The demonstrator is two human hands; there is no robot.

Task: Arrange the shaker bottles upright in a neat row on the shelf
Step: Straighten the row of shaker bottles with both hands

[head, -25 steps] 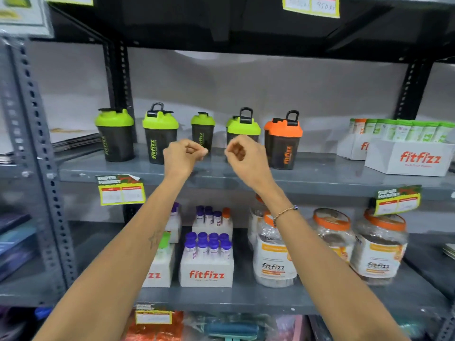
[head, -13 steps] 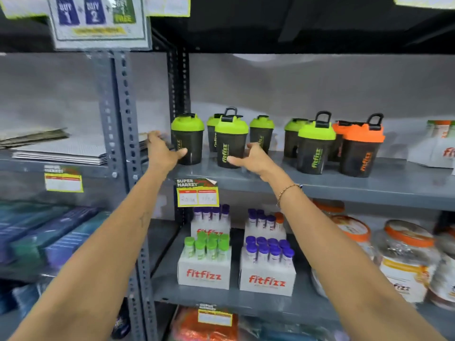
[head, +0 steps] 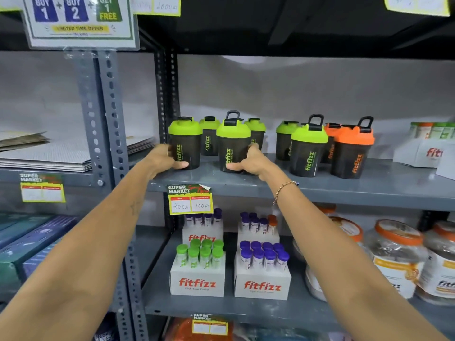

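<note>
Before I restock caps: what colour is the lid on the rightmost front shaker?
Orange lid, with a black carry loop; the head view shows it.

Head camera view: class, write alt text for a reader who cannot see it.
Two bare hands grip two upright green-lidded shaker bottles at the front of a grey shelf: left hand on the leftmost bottle, right hand on its neighbour. More green- and orange-lidded shakers stand behind and to the right.

Six green-lidded shaker bottles and two orange-lidded ones stand on the shelf. Below sit four white tube boxes and at least three jars.
</note>
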